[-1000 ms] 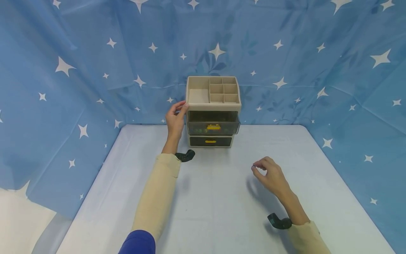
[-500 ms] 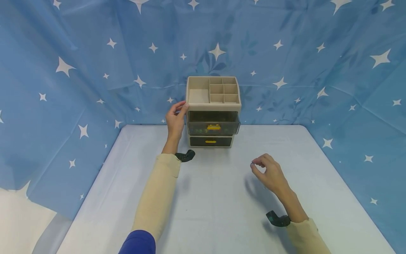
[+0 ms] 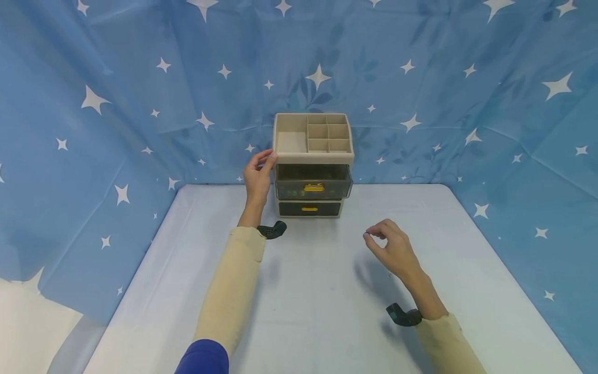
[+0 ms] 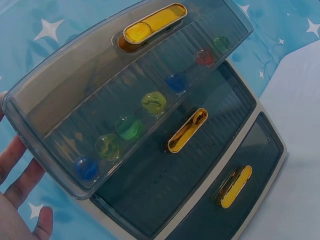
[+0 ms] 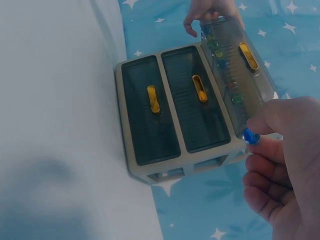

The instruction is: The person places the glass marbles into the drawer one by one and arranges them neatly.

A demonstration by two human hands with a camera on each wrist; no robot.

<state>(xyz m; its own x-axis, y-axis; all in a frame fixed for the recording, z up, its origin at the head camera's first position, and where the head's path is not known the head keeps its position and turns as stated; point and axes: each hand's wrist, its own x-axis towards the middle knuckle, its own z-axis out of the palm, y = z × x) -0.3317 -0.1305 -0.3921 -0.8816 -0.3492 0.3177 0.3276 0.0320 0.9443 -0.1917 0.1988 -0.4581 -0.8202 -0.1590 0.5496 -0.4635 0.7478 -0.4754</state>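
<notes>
A beige desktop organizer [image 3: 315,158] with smoky see-through drawers and gold handles stands at the back of the table. Its top drawer [image 3: 289,190] is pulled out, and several glass marbles, including a green one [image 4: 129,127] and a red one [image 4: 204,57], lie in a row inside. At the organizer's upper left side, my left hand [image 3: 257,179] rests its fairly straight fingertips [image 4: 11,155] by the edge of the drawer. My right hand [image 3: 394,252] pinches a blue marble [image 5: 251,135] between thumb and index finger, held above the table to the right and in front of the organizer.
The lower drawers [image 3: 310,209] are closed. Divided compartments [image 3: 318,131] form the organizer's top. A white cloth covers the table [image 3: 308,311], and a blue curtain with white stars [image 3: 420,67] hangs behind and on both sides.
My right hand has moved up and to the left, closer to the organizer, with the marble in its fingers. My left hand stays at the organizer's side.
</notes>
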